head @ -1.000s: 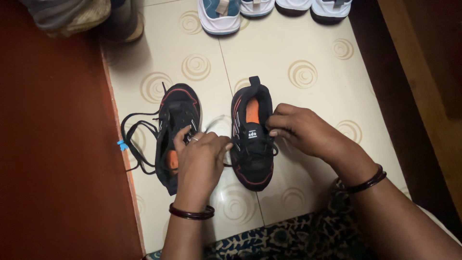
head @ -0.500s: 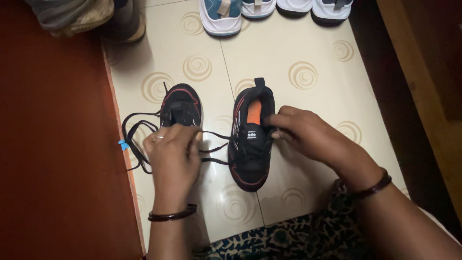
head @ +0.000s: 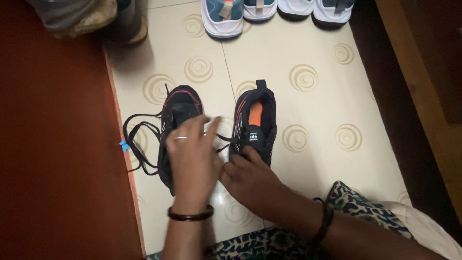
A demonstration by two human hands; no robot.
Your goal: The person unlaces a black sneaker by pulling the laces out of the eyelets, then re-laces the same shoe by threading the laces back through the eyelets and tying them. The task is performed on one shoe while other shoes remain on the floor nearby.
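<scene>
Left hand (head: 192, 154): raised over the left shoe (head: 177, 130), back of the hand to the camera, fingers together and curled downward; grip on anything beneath cannot be told, since the palm hides it.
Right hand (head: 248, 175): low on the floor at the toe end of the right shoe (head: 254, 126), fingers bent and touching its front; whether the grip pinches a lace cannot be told.
Left shoe: black with red trim, on the tiled floor (head: 313, 110), toe toward the person, partly covered by the left hand.
Right shoe: black, orange insole showing, pull loop at the heel, just beside the left shoe, parallel to it.
Laces (head: 137, 144): black, loose, looped out on the floor to the left of the left shoe, reaching the edge of the red floor strip (head: 57, 144).
Wrists: dark bangle on each.
Far edge: row of pale shoes (head: 274, 12) lined up at the top, well apart from the black pair.
</scene>
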